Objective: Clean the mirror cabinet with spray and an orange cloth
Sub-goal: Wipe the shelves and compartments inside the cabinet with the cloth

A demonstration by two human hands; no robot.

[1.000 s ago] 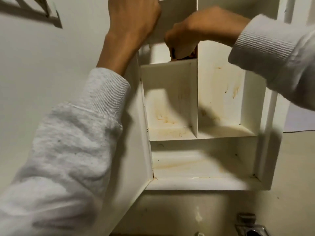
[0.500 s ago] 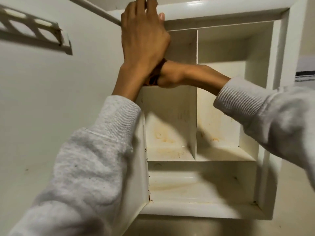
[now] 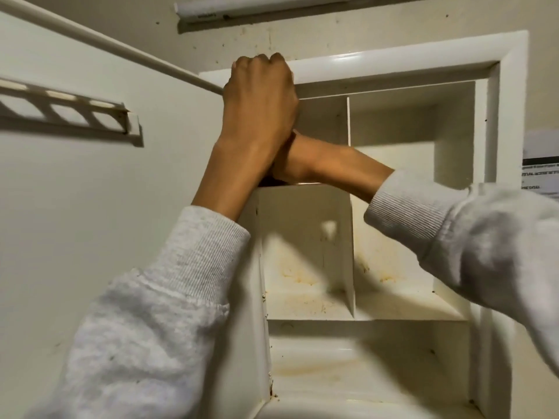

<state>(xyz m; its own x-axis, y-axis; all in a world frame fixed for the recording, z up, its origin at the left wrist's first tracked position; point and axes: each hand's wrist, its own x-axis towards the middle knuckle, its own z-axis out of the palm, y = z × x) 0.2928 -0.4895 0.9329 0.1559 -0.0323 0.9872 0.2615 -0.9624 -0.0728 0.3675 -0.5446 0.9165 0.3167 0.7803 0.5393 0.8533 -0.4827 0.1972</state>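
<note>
The white mirror cabinet [image 3: 393, 62] stands open, its door [image 3: 106, 207] swung out to the left. My left hand [image 3: 260, 110] is curled over the top edge where the door meets the cabinet's upper-left corner. My right hand [image 3: 299, 158] reaches across into the upper-left compartment, and its fingers are hidden behind my left wrist. Only a dark sliver of the orange cloth [image 3: 267, 182] shows below that wrist, on the small shelf's edge. No spray bottle is in view.
Rusty brown stains mark the middle shelf [image 3: 302, 300] and the bottom shelf [image 3: 348, 370]. A slotted white rack [image 3: 69, 110] is fixed to the door's inner face. A tube light [image 3: 257, 7] runs along the wall above, and a printed notice [image 3: 541, 173] hangs to the right.
The view has tilted upward. My left hand's fingers have curled from straight to bent over the top edge. My right hand has slid left into the upper-left compartment, behind my left wrist.
</note>
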